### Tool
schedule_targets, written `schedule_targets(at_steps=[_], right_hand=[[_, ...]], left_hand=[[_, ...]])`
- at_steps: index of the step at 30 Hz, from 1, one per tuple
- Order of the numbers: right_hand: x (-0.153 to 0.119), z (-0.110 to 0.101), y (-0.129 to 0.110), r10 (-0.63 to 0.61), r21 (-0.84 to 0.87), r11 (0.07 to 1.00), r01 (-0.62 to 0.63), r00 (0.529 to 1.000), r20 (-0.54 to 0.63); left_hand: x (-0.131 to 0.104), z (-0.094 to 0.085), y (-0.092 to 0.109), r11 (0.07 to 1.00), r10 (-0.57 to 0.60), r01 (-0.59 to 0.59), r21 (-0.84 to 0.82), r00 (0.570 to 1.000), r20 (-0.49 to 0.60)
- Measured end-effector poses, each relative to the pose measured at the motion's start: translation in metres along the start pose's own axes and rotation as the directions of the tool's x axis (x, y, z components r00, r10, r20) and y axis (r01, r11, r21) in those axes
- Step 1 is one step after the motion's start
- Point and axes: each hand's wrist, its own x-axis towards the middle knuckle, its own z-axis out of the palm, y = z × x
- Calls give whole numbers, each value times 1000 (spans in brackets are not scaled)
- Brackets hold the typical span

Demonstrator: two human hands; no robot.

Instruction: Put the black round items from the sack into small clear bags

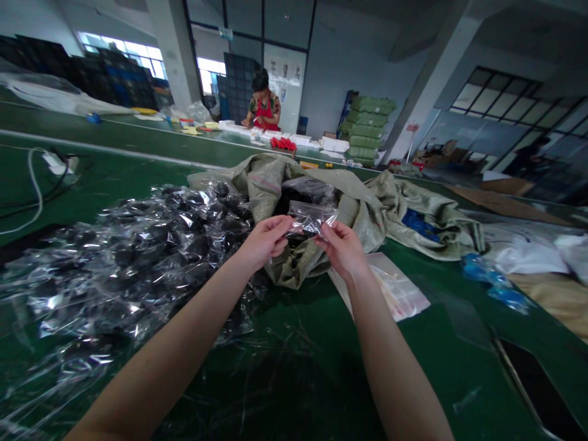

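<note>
Between my two hands a small clear plastic bag (310, 215) is stretched, with shiny creases. My left hand (269, 240) pinches its left side, and my right hand (340, 245) pinches its right side. Right behind it lies an open grey-green woven sack (294, 266) with dark items in clear plastic inside. To the left spreads a large heap of dark rounded items in clear wrappers (169, 245). A flat clear bag with pale contents (395, 288) lies beside my right forearm.
A phone (537, 383) lies at the right on the green table (294, 361). Another woven sack (452, 229) holds blue items. A white cable (34, 184) is at the left. Across the table a person (264, 110) in a red apron handles small white things.
</note>
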Motion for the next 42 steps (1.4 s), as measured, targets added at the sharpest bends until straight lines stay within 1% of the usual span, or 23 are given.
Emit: schedule_targets(at_steps=[5, 12, 15, 18, 20, 21, 23, 24, 25, 26, 27, 28, 29, 30, 31, 32, 33, 34, 36, 38, 40, 41, 42], right_hand=[[2, -2, 4, -4, 70, 998, 5, 1000, -14], [0, -3, 7, 10, 98, 995, -13, 1000, 24], [-2, -3, 7, 15, 97, 995, -20, 998, 53], [-3, -2, 8, 3, 52, 999, -6, 998, 58], [-1, -3, 9, 18, -43, 999, -16, 998, 54], [0, -5, 9, 26, -121, 992, -21, 999, 39], [4, -10, 9, 6, -328, 945, -8, 1000, -7], [5, -13, 8, -31, -447, 894, 17, 999, -24], [7, -17, 7, -79, -566, 823, 50, 997, -27], [8, -21, 5, -126, -675, 732, 88, 992, -7], [9, -25, 3, -160, -766, 632, 121, 987, 24], [9, -29, 1, -176, -835, 530, 145, 983, 59], [9, -32, -1, -175, -885, 437, 158, 981, 89], [8, -34, -3, -161, -919, 359, 162, 981, 110], [7, -36, -5, -141, -942, 295, 159, 983, 121], [7, -38, -6, -121, -957, 244, 154, 984, 128], [6, -39, -8, -107, -967, 204, 152, 985, 133], [5, -39, -10, -100, -972, 174, 155, 985, 139], [2, -40, -15, -102, -974, 146, 173, 982, 159], [-2, -39, -22, -116, -966, 164, 202, 976, 184], [-5, -37, -29, -148, -953, 212, 217, 971, 188], [-6, -36, -32, -170, -948, 233, 219, 969, 182], [-7, -35, -33, -192, -945, 245, 217, 966, 171]], left_hand=[[1, -2, -2, 996, -32, 36, -79, 998, 54], [0, -8, -5, 976, -91, 114, -184, 987, 131], [0, -8, -6, 973, -89, 117, -198, 985, 146], [-1, -7, -1, 977, -88, 118, -178, 982, 166], [-2, -11, 8, 985, -81, 99, -142, 989, 125], [-3, -15, 15, 991, -64, 72, -110, 995, 70], [-4, -30, 33, 1000, 18, -16, 19, 994, -106], [-3, -41, 44, 989, 92, -64, 135, 972, -217], [-3, -53, 55, 951, 191, -92, 296, 926, -326], [-1, -65, 66, 868, 308, -75, 491, 857, -413], [2, -78, 76, 712, 470, -21, 702, 758, -453], [6, -90, 85, 516, 597, 65, 854, 688, -413], [11, -101, 92, 444, 648, 105, 890, 648, -400], [17, -112, 96, 375, 664, 148, 915, 646, -377], [24, -121, 98, 231, 669, 242, 942, 664, -335], [31, -130, 99, 128, 618, 309, 942, 718, -320], [39, -138, 98, 47, 539, 341, 939, 783, -312], [46, -145, 96, -2, 445, 369, 929, 833, -329], [59, -159, 93, -18, 347, 363, 932, 876, -335], [68, -167, 91, 30, 329, 304, 952, 896, -297], [74, -164, 89, 74, 371, 192, 979, 905, -206], [76, -158, 86, 69, 405, 140, 988, 901, -155], [78, -149, 82, 37, 426, 99, 994, 898, -105]])
